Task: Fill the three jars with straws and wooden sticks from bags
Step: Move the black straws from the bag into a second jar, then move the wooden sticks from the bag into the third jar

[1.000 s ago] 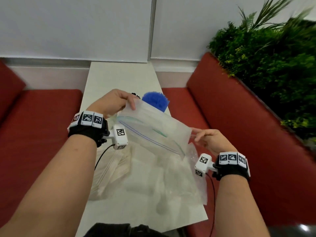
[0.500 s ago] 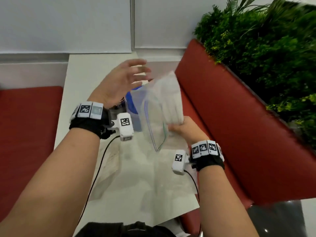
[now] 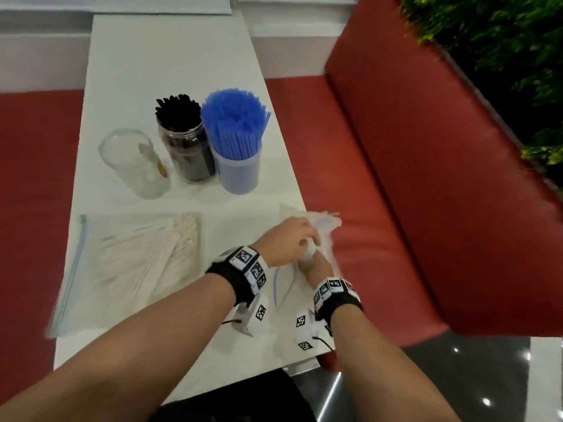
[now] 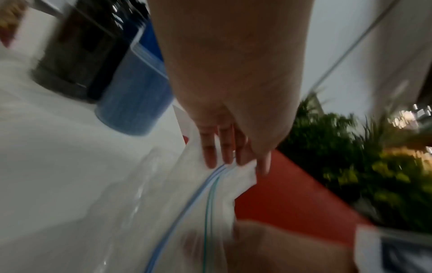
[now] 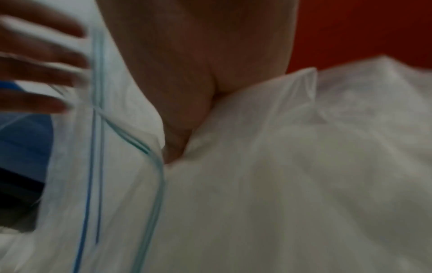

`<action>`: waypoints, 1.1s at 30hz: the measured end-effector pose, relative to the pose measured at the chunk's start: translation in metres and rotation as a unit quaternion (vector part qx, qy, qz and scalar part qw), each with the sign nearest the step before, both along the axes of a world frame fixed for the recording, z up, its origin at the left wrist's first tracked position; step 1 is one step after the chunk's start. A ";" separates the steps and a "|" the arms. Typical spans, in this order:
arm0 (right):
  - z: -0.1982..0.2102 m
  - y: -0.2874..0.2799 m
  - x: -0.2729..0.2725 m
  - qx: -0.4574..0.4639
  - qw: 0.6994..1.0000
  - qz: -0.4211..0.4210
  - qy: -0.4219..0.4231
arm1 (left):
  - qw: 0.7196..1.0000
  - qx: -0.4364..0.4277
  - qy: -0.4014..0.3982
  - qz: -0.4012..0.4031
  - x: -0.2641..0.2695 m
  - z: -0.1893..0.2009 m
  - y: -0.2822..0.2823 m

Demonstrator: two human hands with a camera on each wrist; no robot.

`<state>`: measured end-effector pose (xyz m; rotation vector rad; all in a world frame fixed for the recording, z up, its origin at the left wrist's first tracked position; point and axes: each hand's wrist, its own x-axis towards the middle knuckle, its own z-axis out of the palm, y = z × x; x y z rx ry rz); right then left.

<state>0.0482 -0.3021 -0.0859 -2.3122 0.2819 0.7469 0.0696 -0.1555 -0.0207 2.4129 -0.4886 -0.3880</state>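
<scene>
Three jars stand mid-table: an empty clear jar (image 3: 131, 162), a jar of black straws (image 3: 185, 141) and a jar of blue straws (image 3: 237, 147). A zip bag of wooden sticks (image 3: 131, 263) lies flat at the near left. An empty zip bag (image 3: 324, 225) is bunched at the table's right edge under both hands. My left hand (image 3: 289, 239) lies on it with straight fingers (image 4: 210, 153) near the zip line. My right hand (image 3: 313, 264) grips the crumpled plastic (image 5: 280, 184), its fingers buried in the folds.
The white table (image 3: 158, 65) is narrow, with red bench cushions (image 3: 350, 147) on both sides and a red backrest on the right. Green plants (image 3: 502, 41) stand behind the backrest. The far end of the table meets a white wall.
The empty bag was held up in the air and has come down to the table's right edge, now crumpled. My left hand, which had let go, rests on it again. The view has tilted down.
</scene>
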 end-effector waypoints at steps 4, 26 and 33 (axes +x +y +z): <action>-0.015 0.016 0.003 -0.022 1.000 -0.007 -0.002 | 0.973 0.223 0.046 -0.030 -0.017 -0.053 -0.001; -0.004 0.095 0.010 -0.230 0.954 0.193 0.009 | 0.880 -0.186 0.068 0.433 -0.063 -0.039 0.146; 0.050 0.186 -0.001 -0.151 0.947 0.013 -0.281 | 0.669 0.148 0.203 0.700 -0.143 -0.036 0.302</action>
